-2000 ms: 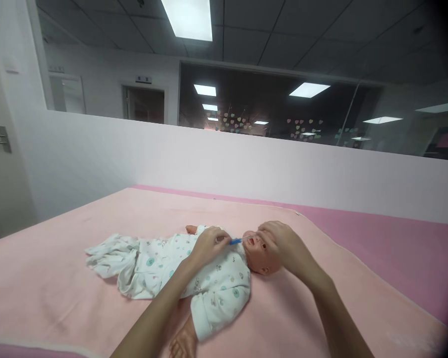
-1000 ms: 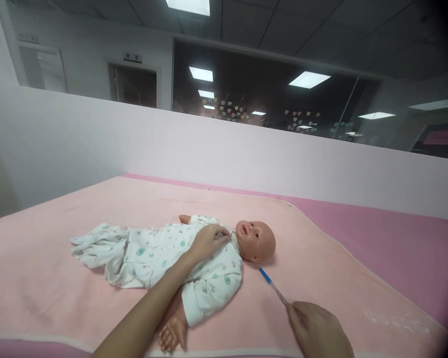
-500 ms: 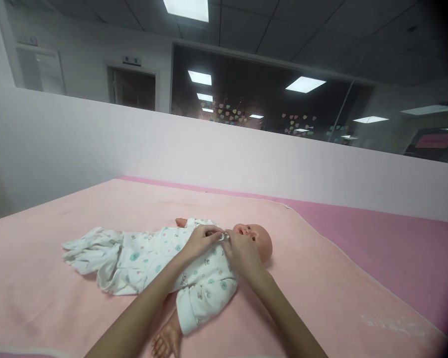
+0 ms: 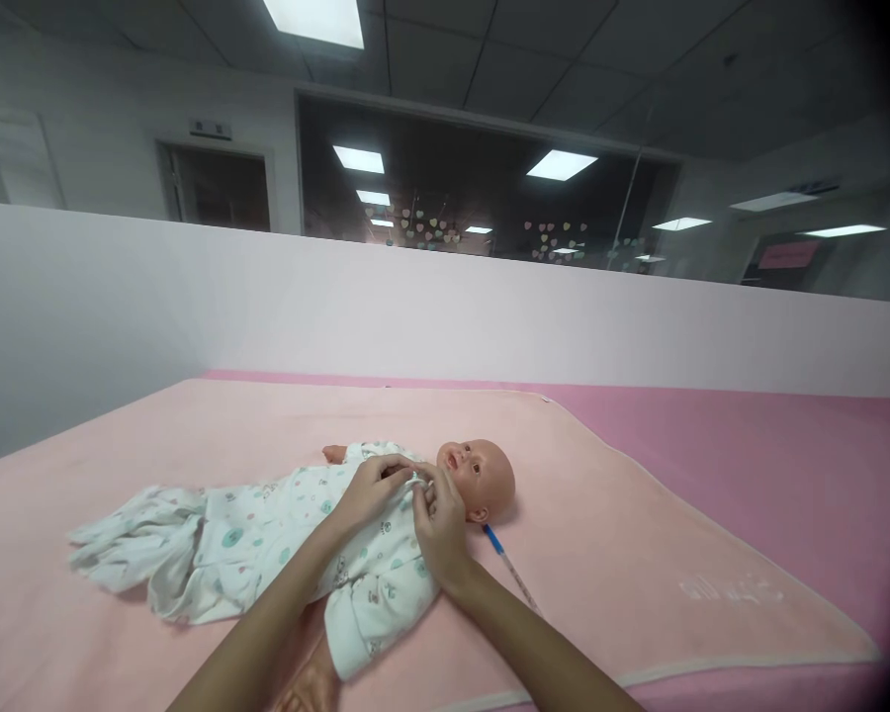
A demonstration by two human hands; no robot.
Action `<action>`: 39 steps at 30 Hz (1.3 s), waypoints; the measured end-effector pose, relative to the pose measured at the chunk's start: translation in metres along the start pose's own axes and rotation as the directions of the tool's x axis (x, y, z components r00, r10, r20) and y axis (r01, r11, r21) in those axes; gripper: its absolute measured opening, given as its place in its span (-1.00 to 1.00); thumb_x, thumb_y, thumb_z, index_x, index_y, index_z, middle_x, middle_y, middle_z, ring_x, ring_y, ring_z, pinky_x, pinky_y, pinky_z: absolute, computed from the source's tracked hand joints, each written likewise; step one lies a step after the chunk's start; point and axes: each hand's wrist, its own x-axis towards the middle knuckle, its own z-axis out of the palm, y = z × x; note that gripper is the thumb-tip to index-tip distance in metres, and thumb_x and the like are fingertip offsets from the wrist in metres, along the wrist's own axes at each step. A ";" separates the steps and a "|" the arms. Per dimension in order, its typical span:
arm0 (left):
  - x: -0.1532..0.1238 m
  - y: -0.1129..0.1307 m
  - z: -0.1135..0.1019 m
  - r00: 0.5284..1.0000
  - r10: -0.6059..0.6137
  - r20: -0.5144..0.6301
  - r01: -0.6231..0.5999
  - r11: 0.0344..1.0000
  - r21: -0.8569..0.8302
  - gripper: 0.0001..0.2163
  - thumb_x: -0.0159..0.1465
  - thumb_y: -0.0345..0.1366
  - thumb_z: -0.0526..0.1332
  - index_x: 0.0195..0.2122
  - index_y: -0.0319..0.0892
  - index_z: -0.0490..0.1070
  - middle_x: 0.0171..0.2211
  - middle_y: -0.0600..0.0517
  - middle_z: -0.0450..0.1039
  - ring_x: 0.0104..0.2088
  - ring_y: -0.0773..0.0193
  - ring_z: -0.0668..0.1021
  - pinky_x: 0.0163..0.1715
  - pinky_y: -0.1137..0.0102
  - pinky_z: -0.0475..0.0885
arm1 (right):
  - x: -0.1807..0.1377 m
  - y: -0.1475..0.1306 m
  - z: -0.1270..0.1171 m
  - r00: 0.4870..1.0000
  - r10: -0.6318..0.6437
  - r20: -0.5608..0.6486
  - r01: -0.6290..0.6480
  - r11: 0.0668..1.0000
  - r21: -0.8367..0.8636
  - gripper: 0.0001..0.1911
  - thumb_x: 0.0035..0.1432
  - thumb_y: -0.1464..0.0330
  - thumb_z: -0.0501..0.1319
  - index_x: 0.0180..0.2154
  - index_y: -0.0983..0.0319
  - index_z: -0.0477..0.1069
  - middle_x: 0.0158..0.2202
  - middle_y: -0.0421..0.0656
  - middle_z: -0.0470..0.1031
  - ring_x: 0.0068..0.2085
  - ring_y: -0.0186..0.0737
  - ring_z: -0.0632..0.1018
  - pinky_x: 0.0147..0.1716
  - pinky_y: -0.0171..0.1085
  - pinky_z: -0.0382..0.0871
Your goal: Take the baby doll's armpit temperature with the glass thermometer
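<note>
A baby doll (image 4: 488,475) lies on its back on a peach blanket (image 4: 623,554), its head to the right. It wears white baby clothes (image 4: 274,524) with a green print; the leg end lies flat and bunched at the left. Both hands meet at the neckline below the doll's chin. My left hand (image 4: 371,489) has its fingers closed on the collar edge. Opposite it, my right hand (image 4: 441,519) pinches the same edge with curled fingers. Whatever small fastening may lie between the fingertips is too small to make out.
A thin stick with a blue end (image 4: 493,539) lies by the doll's head, partly behind my right forearm. The blanket covers a pink mat (image 4: 808,475). A low white wall (image 4: 445,316) runs along the back, with glass above it.
The view has shifted, so the doll sits further left and the blue-ended stick now shows. My right hand has turned and moved down off the doll's face, still at the collar.
</note>
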 end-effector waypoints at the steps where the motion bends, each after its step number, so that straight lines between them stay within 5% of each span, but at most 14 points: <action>1: -0.001 0.001 0.000 1.000 0.014 0.018 -0.014 1.000 0.007 -0.75 0.16 -0.22 0.09 -0.25 -0.19 0.48 -0.36 0.00 0.51 -0.29 0.20 0.50 -0.26 0.37 0.35 | -0.001 0.001 0.001 1.000 0.000 -0.002 0.000 1.000 0.012 -0.72 0.15 0.41 -0.06 -0.13 0.21 0.31 -0.25 -0.11 0.41 -0.37 -0.29 0.41 -0.33 -0.30 0.32; 19: 0.001 -0.006 0.001 0.999 -0.034 0.003 0.034 0.998 -0.050 -0.77 0.11 -0.23 0.16 -0.30 -0.24 0.50 -0.47 0.00 0.49 -0.44 0.25 0.47 -0.45 0.44 0.30 | 0.001 0.008 0.004 1.000 0.007 0.023 -0.007 1.000 -0.005 -0.82 0.14 0.44 -0.01 -0.25 0.22 0.33 -0.34 -0.19 0.33 -0.44 -0.35 0.33 -0.35 -0.34 0.26; 31: -0.005 0.009 -0.010 0.989 -0.026 0.148 0.024 1.000 0.017 -0.71 0.08 -0.29 0.19 -0.14 -0.15 0.45 -0.34 0.03 0.50 -0.36 0.26 0.45 -0.37 0.42 0.31 | 0.001 0.007 0.002 0.999 -0.028 0.017 0.027 0.999 0.033 -0.80 0.16 0.45 -0.03 -0.23 0.21 0.32 -0.28 -0.15 0.33 -0.29 -0.29 0.37 -0.27 -0.31 0.26; 39: -0.005 0.008 -0.007 0.989 -0.031 0.146 0.047 0.993 -0.105 -0.70 0.05 -0.40 0.18 -0.16 -0.16 0.46 -0.23 0.01 0.50 -0.15 0.18 0.47 -0.14 0.37 0.35 | 0.003 0.010 0.003 1.000 0.009 0.026 -0.008 1.000 -0.012 -0.79 0.04 0.51 0.03 -0.26 0.22 0.31 -0.44 -0.25 0.25 -0.50 -0.37 0.27 -0.45 -0.34 0.19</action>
